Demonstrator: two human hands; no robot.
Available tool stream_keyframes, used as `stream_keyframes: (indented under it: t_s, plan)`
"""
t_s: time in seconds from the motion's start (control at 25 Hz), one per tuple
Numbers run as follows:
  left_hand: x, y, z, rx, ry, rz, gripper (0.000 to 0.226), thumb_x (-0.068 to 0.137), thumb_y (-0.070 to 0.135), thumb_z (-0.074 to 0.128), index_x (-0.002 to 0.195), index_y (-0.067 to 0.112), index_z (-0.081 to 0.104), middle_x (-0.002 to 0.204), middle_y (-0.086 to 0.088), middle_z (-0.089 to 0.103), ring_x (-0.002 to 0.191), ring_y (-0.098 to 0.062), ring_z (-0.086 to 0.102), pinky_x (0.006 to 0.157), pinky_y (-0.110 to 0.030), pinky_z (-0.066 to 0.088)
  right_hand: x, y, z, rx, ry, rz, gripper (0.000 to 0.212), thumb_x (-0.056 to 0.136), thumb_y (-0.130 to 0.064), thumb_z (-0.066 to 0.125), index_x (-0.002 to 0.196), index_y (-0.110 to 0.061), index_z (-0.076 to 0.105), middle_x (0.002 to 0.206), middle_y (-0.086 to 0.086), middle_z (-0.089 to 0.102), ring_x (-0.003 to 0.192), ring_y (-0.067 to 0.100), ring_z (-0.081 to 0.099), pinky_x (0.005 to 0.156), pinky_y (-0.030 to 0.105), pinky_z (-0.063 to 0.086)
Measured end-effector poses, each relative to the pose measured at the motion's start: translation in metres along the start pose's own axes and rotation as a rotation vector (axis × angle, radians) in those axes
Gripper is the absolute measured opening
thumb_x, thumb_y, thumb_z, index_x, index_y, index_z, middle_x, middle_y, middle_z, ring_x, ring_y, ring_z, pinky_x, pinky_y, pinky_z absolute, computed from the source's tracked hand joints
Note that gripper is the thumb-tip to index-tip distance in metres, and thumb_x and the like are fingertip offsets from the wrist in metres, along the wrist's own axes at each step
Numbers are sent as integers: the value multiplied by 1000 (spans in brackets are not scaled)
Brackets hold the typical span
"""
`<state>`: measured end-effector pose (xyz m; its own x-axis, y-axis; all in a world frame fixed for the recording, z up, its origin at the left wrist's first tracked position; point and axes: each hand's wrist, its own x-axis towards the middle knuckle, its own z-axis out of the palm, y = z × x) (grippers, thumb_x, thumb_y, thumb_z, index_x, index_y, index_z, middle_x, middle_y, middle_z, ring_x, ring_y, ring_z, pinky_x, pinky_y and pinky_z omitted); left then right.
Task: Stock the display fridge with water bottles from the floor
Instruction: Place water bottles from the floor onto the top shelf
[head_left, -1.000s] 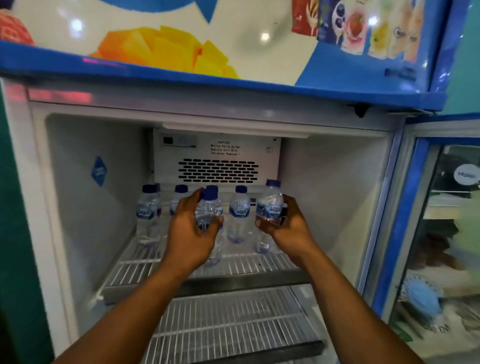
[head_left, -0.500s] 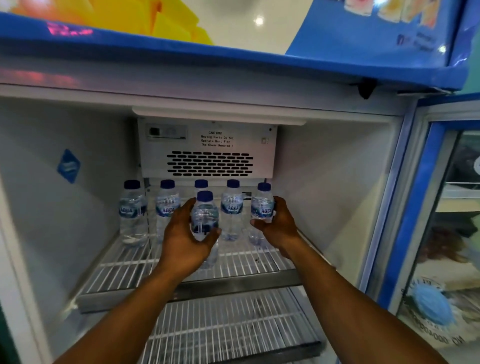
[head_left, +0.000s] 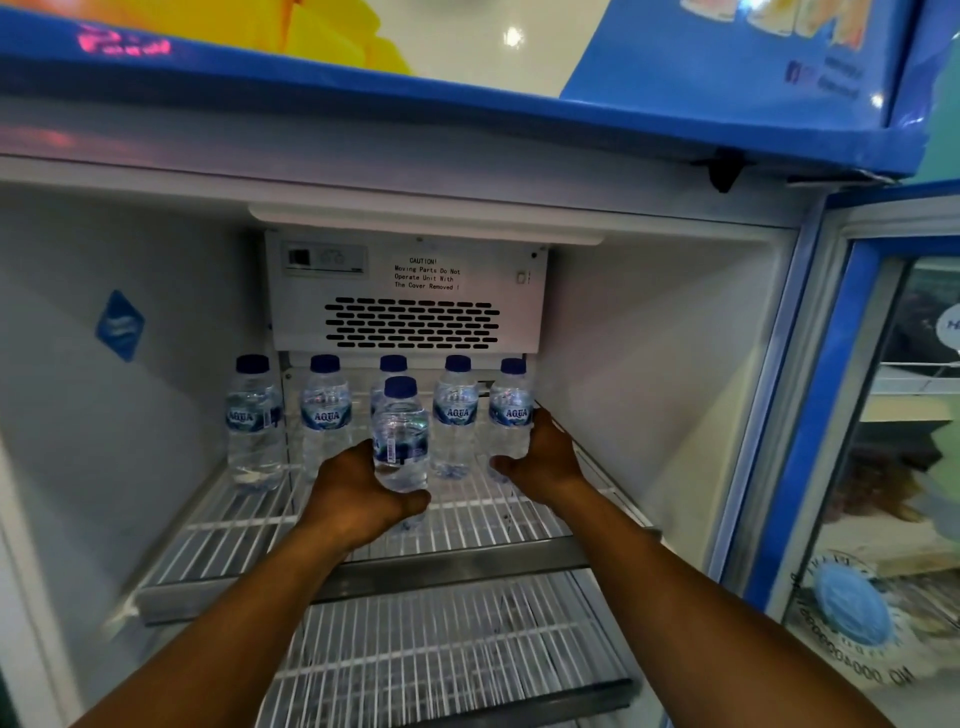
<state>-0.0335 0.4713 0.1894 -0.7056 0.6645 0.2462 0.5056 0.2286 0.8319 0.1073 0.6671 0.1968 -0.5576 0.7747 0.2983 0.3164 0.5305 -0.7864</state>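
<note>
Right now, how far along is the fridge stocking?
Done: four bottles stand free at the back of the top shelf. In hand: right hand grips a fifth bottle at their right; left hand holds a sixth bottle in front of them. Left: release both; the lower shelf shows no bottles.

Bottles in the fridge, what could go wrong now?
1. The left hand holds the front bottle close to the back row; pushing in might knock one over.
2. The shelf is wire bars, so a bottle set down crooked may wobble.
3. The right hand grips the right bottle beside its neighbour; a bump could tip both.
</note>
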Motion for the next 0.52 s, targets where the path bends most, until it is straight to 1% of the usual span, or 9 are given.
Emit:
stream_keyframes:
  t_s: [0.16,0.24,0.36,0.52]
  plan:
    - [-1,0,1,4,3,14,59,61,31,91,110,32,59,103,10,66,94,-11,63,80,-24,47,3,3,7,-14,2,-14,74,78,-20,83,138,-16,41,136,6,57,122,25,56,89,24,42]
    - [-1,-1,1,6,4,19,60,61,32,91,111,32,59,104,10,66,95,-11,64,81,-25,48,4,4,8,-17,4,-27,74,78,-19,82,139,-15,40,137,7,56,123,26,56,91,25,42]
    - [-2,-1,1,4,5,25,59,61,31,91,109,33,58,104,10,66,96,-12,63,84,-27,49,6,7,10,-28,-6,-34,74,81,-18,80,141,-15,37,139,8,53,126,27,53,98,30,42]
    - [-2,0,1,7,11,25,57,62,30,91,107,33,56,102,9,65,93,-13,63,84,-27,48,10,11,15,-40,-32,-38,80,83,-18,77,147,-15,30,145,9,46,131,27,47,106,32,38]
